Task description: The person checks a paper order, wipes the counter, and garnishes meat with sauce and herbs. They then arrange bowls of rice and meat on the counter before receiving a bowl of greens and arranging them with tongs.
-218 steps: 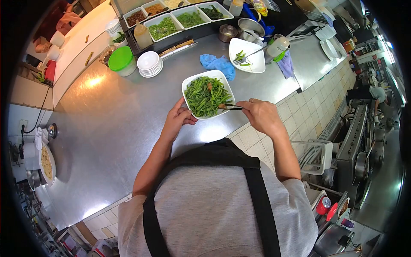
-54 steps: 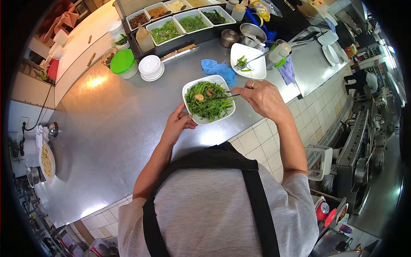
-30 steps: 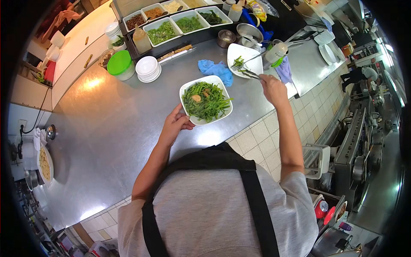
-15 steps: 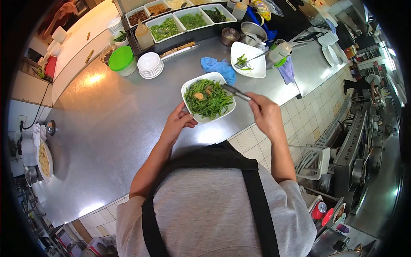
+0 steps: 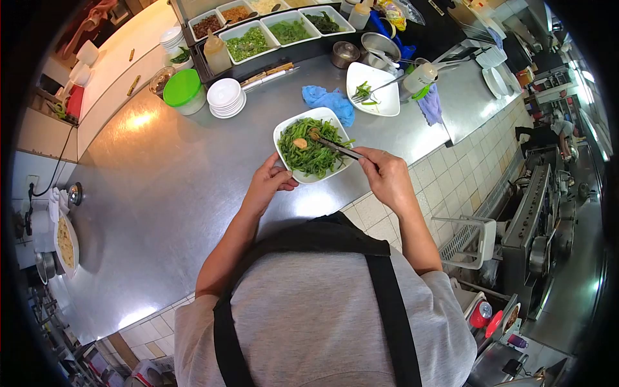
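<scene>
A squarish white bowl [image 5: 284, 170] stands near the counter's front edge, filled with cooked green vegetables [image 5: 313, 158] and a few pale brown pieces. My left hand [image 5: 272, 178] grips the bowl's lower left rim, thumb and fingers closed on it. Metal tongs [image 5: 342, 149] are closed in my right hand [image 5: 387, 175], which is just right of the bowl. Their tips reach into the greens at a brownish piece near the middle. Behind the bowl lies a crumpled blue cloth [image 5: 330, 103].
A white plate [image 5: 387, 106] with a few green bits and a fork is at the back right, beside a squeeze bottle [image 5: 422, 76]. Small stacked dishes [image 5: 224, 95], a green-lidded tub [image 5: 183, 88] and ingredient trays [image 5: 248, 44] line the back. A person [image 5: 562, 128] is far right.
My right hand and the tongs have moved left and slightly down, bringing the tips from the bowl's right rim into the middle of the greens. My left hand stays on the rim.
</scene>
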A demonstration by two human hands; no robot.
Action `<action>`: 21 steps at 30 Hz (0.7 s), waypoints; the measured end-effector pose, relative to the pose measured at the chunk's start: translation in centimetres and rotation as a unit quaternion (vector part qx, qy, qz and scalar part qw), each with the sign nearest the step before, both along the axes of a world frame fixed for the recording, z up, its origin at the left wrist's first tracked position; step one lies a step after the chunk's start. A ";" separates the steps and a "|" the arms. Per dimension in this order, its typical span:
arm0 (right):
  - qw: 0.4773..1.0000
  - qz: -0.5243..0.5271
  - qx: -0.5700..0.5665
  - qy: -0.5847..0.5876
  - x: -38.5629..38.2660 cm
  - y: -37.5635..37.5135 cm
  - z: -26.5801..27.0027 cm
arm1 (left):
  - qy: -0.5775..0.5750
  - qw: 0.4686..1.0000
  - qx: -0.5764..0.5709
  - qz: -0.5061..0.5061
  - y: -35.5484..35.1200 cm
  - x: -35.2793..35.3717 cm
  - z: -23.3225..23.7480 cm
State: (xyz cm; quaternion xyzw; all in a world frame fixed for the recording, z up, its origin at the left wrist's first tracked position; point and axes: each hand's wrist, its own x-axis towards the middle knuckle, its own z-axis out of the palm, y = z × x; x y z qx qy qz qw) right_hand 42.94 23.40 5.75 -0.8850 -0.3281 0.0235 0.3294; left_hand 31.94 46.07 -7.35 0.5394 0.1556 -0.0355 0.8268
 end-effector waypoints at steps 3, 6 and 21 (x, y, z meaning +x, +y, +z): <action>0.999 -0.026 0.017 0.036 0.2 -0.5 1.1 | 0.003 1.000 -0.001 0.002 0.0 0.0 0.1; 0.996 -0.052 0.041 0.066 0.4 -0.9 2.0 | 0.000 1.000 -0.002 0.001 0.0 0.0 -0.2; 0.984 -0.111 0.139 0.003 4.2 -2.2 4.0 | 0.000 1.000 0.000 0.002 0.0 0.0 -0.1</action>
